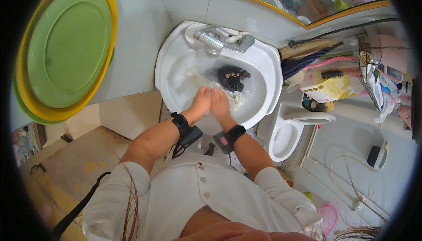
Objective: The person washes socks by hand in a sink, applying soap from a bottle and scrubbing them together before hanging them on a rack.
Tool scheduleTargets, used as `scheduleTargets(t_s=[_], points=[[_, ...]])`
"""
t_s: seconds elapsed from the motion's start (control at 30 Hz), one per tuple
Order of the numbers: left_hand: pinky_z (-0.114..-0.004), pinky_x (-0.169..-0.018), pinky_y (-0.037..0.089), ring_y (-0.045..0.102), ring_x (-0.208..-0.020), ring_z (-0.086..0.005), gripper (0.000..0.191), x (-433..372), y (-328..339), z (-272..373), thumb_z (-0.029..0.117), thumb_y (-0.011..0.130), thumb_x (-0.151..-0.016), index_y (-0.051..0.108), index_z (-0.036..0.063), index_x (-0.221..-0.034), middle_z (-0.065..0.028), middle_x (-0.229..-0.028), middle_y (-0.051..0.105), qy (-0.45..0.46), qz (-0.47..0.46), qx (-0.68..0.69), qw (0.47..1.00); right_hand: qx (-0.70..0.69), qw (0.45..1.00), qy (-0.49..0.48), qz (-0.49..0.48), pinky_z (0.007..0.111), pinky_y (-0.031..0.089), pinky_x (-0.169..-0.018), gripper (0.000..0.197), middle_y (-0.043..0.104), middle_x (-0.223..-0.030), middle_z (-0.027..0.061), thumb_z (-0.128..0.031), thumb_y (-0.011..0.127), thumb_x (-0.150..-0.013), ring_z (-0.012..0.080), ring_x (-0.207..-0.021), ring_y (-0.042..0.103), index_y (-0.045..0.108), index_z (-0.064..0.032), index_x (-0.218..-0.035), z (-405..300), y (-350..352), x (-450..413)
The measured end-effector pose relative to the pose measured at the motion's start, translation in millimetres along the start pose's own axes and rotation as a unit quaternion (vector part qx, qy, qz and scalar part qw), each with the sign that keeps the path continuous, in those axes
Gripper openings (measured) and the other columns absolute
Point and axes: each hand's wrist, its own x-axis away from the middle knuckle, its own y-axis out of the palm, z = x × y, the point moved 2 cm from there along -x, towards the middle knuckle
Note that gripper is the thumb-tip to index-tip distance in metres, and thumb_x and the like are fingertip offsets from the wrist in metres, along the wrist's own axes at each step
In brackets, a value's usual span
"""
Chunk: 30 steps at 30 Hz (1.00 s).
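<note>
Side by side over the front of a white ceramic washbasin, my left hand and my right hand touch at the fingers. Their fingers curl inward, and whatever may be between them is hidden. A wet white cloth lies against the outer side of my right hand. Beyond the fingertips, a dark wet cloth item with a gold-brown patch rests in the basin. Cloudy water or suds show to its left. The chrome faucet stands at the back rim. Black straps with small boxes circle both wrists.
Green and yellow plastic basins hang at the left. A gold-framed mirror is above the washbasin. To the right are a toilet, a wire rack and a hairbrush among bags. A grey object sits beside the faucet.
</note>
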Motion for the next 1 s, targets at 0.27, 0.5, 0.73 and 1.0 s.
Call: scheduleTargets(t_s=[0.27, 0.5, 0.73, 1.0], points=[[-0.030, -0.075, 0.040, 0.046, -0.088, -0.0194, 0.032, -2.1, -58.8, -33.6, 0.021, 0.047, -0.084, 0.043, 0.0028, -0.110, -0.0109, -0.097, 0.051, -0.002, -0.066, -0.234, 0.970, 0.199, 0.943, -0.192, -0.187, 0.037, 0.038, -0.085, 0.023, 0.050, -0.107, 0.0156, -0.016, 0.045, -0.082, 0.0312, -0.098, 0.048, 0.053, -0.0055, -0.101, 74.0, -46.6, -17.8], [-0.035, -0.072, 0.045, 0.046, -0.098, -0.0226, 0.055, 27.6, -53.7, -28.4, 0.022, 0.054, -0.079, 0.030, 0.0101, -0.127, -0.0153, -0.124, 0.034, -0.108, 0.029, -0.032, 0.993, 0.406, 0.881, -0.154, -0.189, 0.040, 0.039, -0.086, 0.029, 0.048, -0.112, 0.0127, -0.012, 0.045, -0.078, 0.0279, -0.104, 0.047, 0.053, -0.0109, -0.106, 105.4, -0.1, -3.1], [-0.048, -0.087, 0.038, 0.025, -0.122, -0.0289, 0.064, 41.4, -45.9, -32.9, 0.033, 0.054, -0.080, 0.022, 0.0102, -0.131, -0.0113, -0.130, 0.026, -0.173, 0.010, 0.162, 0.972, 0.305, 0.923, -0.106, -0.212, 0.036, 0.042, -0.078, 0.015, 0.056, -0.093, 0.0100, -0.012, 0.050, -0.074, 0.0268, -0.088, 0.053, 0.060, -0.0089, -0.084, 113.6, -10.1, -23.2], [-0.048, -0.080, 0.043, 0.044, -0.108, -0.0301, 0.059, 0.4, -27.7, -34.3, 0.037, 0.053, -0.081, 0.023, 0.0149, -0.127, -0.0099, -0.124, 0.036, -0.179, -0.042, 0.375, 0.909, -0.132, 0.896, -0.222, -0.362, 0.034, 0.043, -0.072, 0.028, 0.050, -0.098, 0.0079, 0.005, 0.041, -0.068, 0.0221, -0.092, 0.050, 0.055, -0.0080, -0.089, -25.3, -63.8, -21.0]])
